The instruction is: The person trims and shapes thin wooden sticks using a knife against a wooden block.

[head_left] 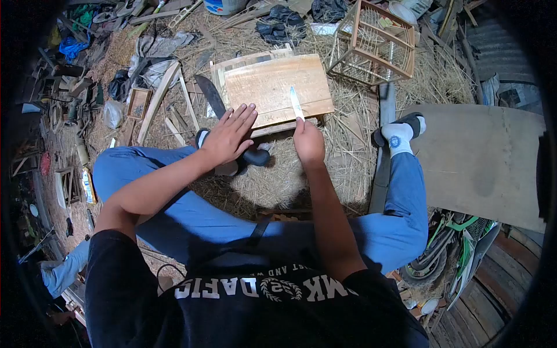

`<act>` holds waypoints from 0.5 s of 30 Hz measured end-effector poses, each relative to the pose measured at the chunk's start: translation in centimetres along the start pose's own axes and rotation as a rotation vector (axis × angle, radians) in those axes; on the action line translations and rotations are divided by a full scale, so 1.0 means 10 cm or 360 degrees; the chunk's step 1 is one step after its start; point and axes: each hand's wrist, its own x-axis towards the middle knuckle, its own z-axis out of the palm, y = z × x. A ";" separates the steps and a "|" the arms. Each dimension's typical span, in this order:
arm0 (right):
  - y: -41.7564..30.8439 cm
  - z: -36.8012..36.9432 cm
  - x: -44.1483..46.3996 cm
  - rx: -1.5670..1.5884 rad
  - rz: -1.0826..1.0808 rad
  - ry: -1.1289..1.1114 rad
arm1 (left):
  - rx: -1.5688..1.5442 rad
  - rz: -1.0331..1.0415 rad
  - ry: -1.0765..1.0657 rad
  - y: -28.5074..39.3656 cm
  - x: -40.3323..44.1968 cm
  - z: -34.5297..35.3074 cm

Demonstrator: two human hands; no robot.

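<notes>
My left hand (230, 134) lies flat with its fingers stretched out, over the near left corner of a pale wooden board (272, 87). My right hand (308, 142) is closed around the lower end of a slim white pointed tool (296, 103), whose tip is bluish and points away from me over the board. Whether it is a blade or a marker I cannot make out. Along the board's left side runs the dark blade of a machete (210, 95). Its middle passes under my left hand, and its black handle shows below my fingers.
A wooden slatted cage (374, 43) stands at the back right. Wood strips (159, 103) and a small wooden box (138, 103) lie on the straw at left. A flat brown sheet (481, 165) is at right, above a green motorcycle (458, 249). My crossed legs frame the work area.
</notes>
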 end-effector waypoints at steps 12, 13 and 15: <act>-0.01 -0.11 0.05 0.0076 0.0042 0.0162 | -0.0005 -0.0022 -0.0038 0.03 0.05 0.05; -0.02 -0.08 0.03 0.0105 0.0078 0.0199 | -0.0013 -0.0015 -0.0029 0.04 0.04 0.05; -0.14 0.12 -0.07 0.0061 0.0033 0.0158 | -0.0030 -0.0018 -0.0022 0.04 0.05 0.04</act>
